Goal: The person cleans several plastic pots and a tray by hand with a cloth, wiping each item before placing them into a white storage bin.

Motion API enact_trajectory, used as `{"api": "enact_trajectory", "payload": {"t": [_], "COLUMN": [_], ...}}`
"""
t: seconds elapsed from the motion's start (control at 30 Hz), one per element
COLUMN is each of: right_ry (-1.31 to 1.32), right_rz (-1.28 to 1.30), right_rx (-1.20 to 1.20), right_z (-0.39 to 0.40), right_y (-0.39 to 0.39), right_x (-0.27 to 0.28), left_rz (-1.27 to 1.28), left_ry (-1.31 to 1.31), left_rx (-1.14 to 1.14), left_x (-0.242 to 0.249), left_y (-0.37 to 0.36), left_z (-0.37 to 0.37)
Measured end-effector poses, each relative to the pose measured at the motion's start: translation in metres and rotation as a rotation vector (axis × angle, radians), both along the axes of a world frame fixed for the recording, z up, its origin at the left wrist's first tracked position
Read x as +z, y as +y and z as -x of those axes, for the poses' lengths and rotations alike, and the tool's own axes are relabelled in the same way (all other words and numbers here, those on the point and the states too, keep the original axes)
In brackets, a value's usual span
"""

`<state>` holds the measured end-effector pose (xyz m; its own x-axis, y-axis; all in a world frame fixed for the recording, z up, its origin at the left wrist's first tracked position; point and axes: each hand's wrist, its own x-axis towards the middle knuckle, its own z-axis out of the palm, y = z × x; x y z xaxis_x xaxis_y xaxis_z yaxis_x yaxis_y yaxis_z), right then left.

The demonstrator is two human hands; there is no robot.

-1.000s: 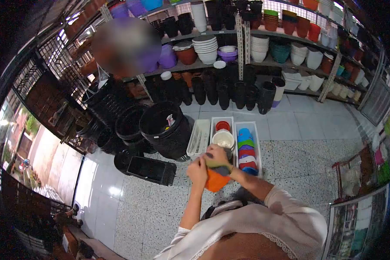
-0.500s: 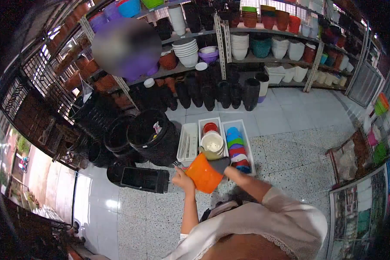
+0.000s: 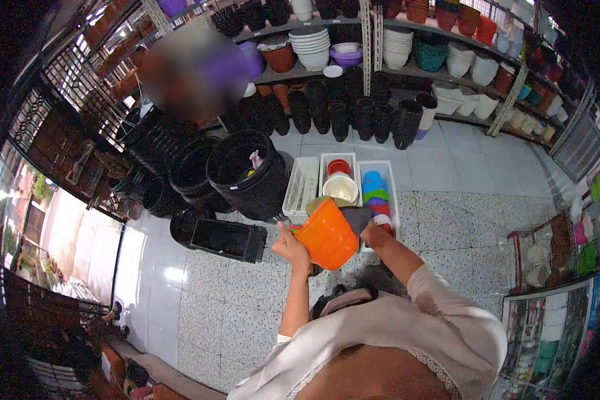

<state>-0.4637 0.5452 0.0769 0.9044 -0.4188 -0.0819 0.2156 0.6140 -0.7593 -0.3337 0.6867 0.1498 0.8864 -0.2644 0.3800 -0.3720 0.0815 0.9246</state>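
My left hand (image 3: 291,248) grips the side of an orange plant pot (image 3: 328,237), tilted in front of my body. At the pot's right side, my right hand (image 3: 375,233) is closed around a dark grey piece that looks like cloth (image 3: 358,219); the fingers are partly hidden. Just beyond the pot, a white tray (image 3: 323,167) holds a red pot (image 3: 339,167) and a cream pot (image 3: 340,188). Right of it, another white tray (image 3: 393,200) carries blue, green, purple and red pots (image 3: 376,190).
A slatted white tray (image 3: 301,183) stands left of the others. Large black pots (image 3: 247,170) and black rectangular planters (image 3: 227,240) sit on the floor to the left. Shelves (image 3: 407,72) of stacked pots line the back, with tall black pots (image 3: 340,120) below.
The view has shifted, so the trays and shelves appear higher and farther right. The orange pot has turned, showing more of its rounded, ribbed side. Both hands keep their places at it.
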Motion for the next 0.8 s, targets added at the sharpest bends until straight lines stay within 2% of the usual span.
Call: {"api": "enact_trajectory", "payload": {"t": [0.1, 0.17, 0.23, 0.27, 0.3, 0.33, 0.43, 0.47, 0.53, 0.6, 0.63, 0.67, 0.7, 0.73, 0.8], "right_ry": [0.078, 0.228, 0.538, 0.842, 1.09, 1.216, 1.092, 1.11, 0.917, 0.778, 0.419, 0.269, 0.05, -0.088, -0.06], "right_rz": [0.055, 0.216, 0.647, 1.012, 1.236, 1.19, 1.497, 1.352, 1.03, 0.817, 0.323, 0.001, 0.202, -0.079, -0.093], "right_rx": [-0.055, -0.078, -0.143, -0.222, -0.302, -0.518, -0.759, -0.577, -0.423, -0.247, -0.09, 0.029, -0.187, -0.179, -0.233], "right_z": [-0.008, -0.015, -0.03, -0.044, -0.056, -0.056, -0.053, -0.049, -0.044, -0.04, -0.017, -0.012, 0.032, 0.03, 0.035], "right_y": [0.0, 0.002, 0.018, 0.035, 0.059, 0.095, 0.096, 0.092, 0.066, 0.017, 0.021, -0.008, 0.028, 0.005, 0.002], "right_x": [-0.02, -0.027, -0.02, -0.014, 0.007, 0.06, 0.063, 0.065, 0.057, 0.017, 0.046, -0.028, 0.039, -0.045, -0.059], "left_rz": [0.024, 0.038, 0.071, -0.072, -0.215, -0.357, -0.213, -0.173, -0.122, -0.001, 0.068, 0.132, 0.196, 0.181, 0.164], "left_ry": [0.038, 0.062, 0.085, -0.002, -0.089, -0.176, 0.038, -0.003, 0.075, 0.166, 0.222, 0.278, 0.334, 0.32, 0.296], "left_rx": [0.026, 0.033, 0.052, 0.081, 0.107, 0.13, 0.044, 0.064, 0.023, -0.03, -0.054, -0.078, -0.102, -0.1, -0.106], "left_x": [-0.015, -0.021, -0.045, -0.052, -0.053, -0.054, -0.04, -0.034, -0.041, -0.04, -0.032, -0.023, -0.014, -0.005, -0.013], "left_y": [-0.002, 0.001, -0.001, -0.003, -0.005, -0.005, -0.006, -0.005, 0.001, 0.003, 0.003, 0.004, 0.004, 0.001, -0.005], "left_z": [-0.015, -0.022, -0.034, -0.031, -0.019, -0.01, 0.002, 0.009, 0.005, 0.008, 0.012, 0.015, 0.017, 0.02, 0.01]}}
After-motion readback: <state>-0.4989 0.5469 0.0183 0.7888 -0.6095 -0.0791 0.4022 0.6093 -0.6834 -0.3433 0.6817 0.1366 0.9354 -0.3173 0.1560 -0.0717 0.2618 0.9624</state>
